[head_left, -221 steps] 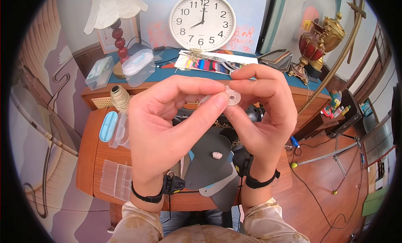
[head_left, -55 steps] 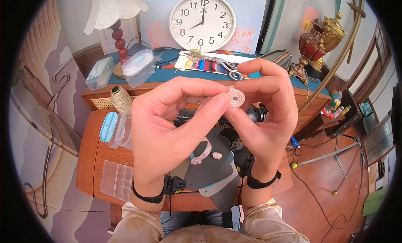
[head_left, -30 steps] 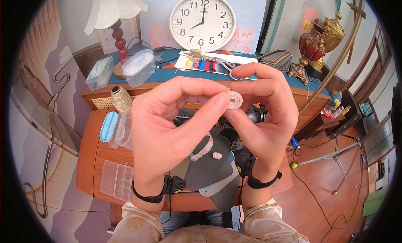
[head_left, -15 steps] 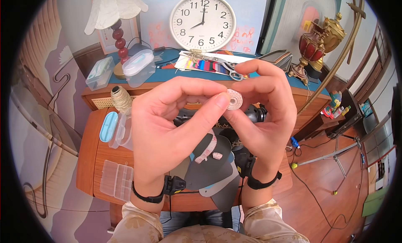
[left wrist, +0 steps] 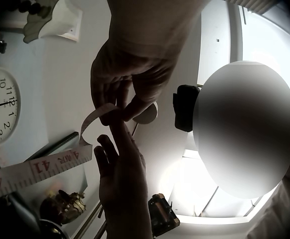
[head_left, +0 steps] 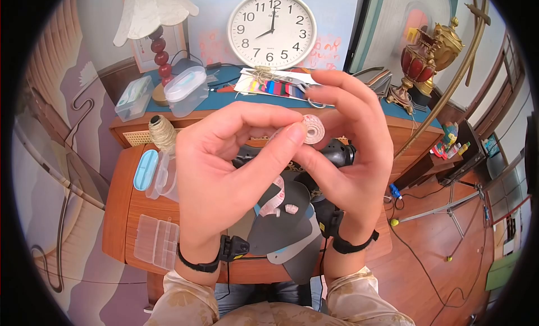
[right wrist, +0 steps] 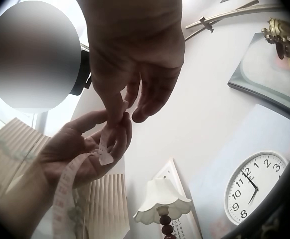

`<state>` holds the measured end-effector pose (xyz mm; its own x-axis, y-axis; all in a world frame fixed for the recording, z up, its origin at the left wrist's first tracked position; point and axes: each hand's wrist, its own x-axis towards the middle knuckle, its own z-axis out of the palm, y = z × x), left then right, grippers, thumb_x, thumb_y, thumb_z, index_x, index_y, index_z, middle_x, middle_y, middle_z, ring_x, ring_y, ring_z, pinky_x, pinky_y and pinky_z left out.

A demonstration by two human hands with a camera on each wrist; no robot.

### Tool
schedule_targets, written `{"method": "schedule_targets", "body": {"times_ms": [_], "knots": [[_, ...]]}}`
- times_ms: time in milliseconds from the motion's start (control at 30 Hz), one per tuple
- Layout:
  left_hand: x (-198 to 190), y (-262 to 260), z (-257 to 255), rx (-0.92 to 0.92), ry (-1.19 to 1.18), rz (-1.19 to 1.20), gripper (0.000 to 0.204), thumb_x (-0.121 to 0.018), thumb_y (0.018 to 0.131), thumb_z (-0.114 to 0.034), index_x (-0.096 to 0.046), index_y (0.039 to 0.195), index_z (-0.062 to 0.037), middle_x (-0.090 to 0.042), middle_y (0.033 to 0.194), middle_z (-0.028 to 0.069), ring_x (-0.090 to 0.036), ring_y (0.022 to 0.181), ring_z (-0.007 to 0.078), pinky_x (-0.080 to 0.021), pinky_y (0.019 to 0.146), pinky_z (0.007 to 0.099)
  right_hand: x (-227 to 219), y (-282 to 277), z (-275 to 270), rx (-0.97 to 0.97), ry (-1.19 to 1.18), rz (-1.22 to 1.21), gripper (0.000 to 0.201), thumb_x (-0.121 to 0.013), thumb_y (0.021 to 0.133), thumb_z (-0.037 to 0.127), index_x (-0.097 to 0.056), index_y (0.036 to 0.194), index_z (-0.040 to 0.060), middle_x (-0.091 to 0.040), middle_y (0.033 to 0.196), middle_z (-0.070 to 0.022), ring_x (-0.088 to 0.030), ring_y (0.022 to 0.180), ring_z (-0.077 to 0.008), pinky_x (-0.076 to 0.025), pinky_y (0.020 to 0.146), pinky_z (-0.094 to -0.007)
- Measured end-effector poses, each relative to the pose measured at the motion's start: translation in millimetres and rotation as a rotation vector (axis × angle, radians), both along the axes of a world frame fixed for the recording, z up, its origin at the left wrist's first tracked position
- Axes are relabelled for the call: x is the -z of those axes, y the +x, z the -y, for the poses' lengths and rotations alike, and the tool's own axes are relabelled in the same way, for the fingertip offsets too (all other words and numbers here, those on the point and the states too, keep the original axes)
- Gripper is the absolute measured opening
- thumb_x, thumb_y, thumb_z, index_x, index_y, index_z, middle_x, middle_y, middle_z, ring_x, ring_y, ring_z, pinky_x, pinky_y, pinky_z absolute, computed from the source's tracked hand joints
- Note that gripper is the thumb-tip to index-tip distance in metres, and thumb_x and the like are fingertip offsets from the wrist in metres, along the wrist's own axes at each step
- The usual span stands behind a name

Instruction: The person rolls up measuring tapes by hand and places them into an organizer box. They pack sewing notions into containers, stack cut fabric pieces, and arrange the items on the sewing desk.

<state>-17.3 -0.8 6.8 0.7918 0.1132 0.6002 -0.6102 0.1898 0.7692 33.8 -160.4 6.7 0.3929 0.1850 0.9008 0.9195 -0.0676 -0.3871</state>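
In the head view, the left hand (head_left: 230, 163) pinches a coiled pale measuring tape (head_left: 315, 129) between thumb and index finger. At the coil's right side, the right hand (head_left: 356, 140) holds it with thumb and index finger, other fingers raised and bent. A loose length of tape (head_left: 273, 205) hangs below the left hand, near a small pale roll (head_left: 291, 208). The left wrist view shows the tape (left wrist: 45, 167) running from the left hand (left wrist: 140, 67), printed with red numbers. In the right wrist view, tape (right wrist: 64, 199) trails beside the left hand (right wrist: 77, 154), below the right hand (right wrist: 135, 55).
A black machine (head_left: 337, 152) stands behind the hands, with dark grey sheets (head_left: 275, 230) in front. Plastic boxes (head_left: 156, 242) and a thread cone (head_left: 162, 134) are at the left. Scissors (head_left: 315, 105), colour swatches (head_left: 275, 88) and a clock (head_left: 272, 28) are farther back.
The right hand has shifted slightly left, with its upper fingers lifted. Since the oldest frame the coil looks wider, and the hanging tape has become curled and moved right.
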Motion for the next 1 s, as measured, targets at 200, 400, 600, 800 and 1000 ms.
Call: {"method": "schedule_targets", "body": {"times_ms": [200,400,600,800,1000], "knots": [[2,1,1,-0.013,-0.002,0.022,0.014,-0.067,0.091,0.007,-0.068,0.105,0.0078,-0.074,0.098,0.0144,-0.071,0.089,0.0138,-0.057,0.080,0.0259,3,2,7,0.042,-0.111,0.099,0.037,-0.082,0.073,-0.002,-0.066,0.106,-0.0054,-0.063,0.123,-0.0196,-0.067,0.084,-0.0120,-0.056,0.067,-0.0244],[2,1,-2,0.007,0.018,0.024,0.014,-0.066,0.091,0.008,-0.068,0.105,0.0077,-0.073,0.101,0.0148,-0.071,0.089,0.0139,-0.057,0.080,0.0260,3,1,0,-0.025,-0.016,-0.010,0.043,-0.081,0.073,-0.004,-0.068,0.114,-0.0024,-0.063,0.127,-0.0186,-0.067,0.087,-0.0124,-0.056,0.067,-0.0232],[1,1,-1,0.007,0.008,0.031,0.014,-0.066,0.091,0.008,-0.068,0.105,0.0079,-0.073,0.102,0.0154,-0.071,0.090,0.0146,-0.058,0.079,0.0262,1,1,4,0.074,-0.113,0.087,0.029,-0.080,0.074,-0.006,-0.065,0.099,-0.0046,-0.064,0.119,-0.0163,-0.066,0.081,-0.0098,-0.055,0.068,-0.0214],[2,2,0,0.023,0.002,0.039,0.013,-0.066,0.091,0.009,-0.068,0.104,0.0087,-0.073,0.101,0.0160,-0.071,0.091,0.0157,-0.060,0.080,0.0286,5,1,0,0.046,0.021,-0.014,0.031,-0.081,0.074,-0.003,-0.062,0.098,-0.0044,-0.063,0.117,-0.0155,-0.065,0.080,-0.0081,-0.055,0.066,-0.0205],[-1,0,-1,0.020,0.047,0.018,0.014,-0.066,0.091,0.009,-0.068,0.105,0.0086,-0.073,0.100,0.0159,-0.071,0.090,0.0158,-0.060,0.080,0.0286,8,7,4,0.044,-0.026,0.049,0.036,-0.082,0.073,-0.002,-0.064,0.104,-0.0052,-0.063,0.122,-0.0162,-0.065,0.081,-0.0094,-0.055,0.066,-0.0205]]}}
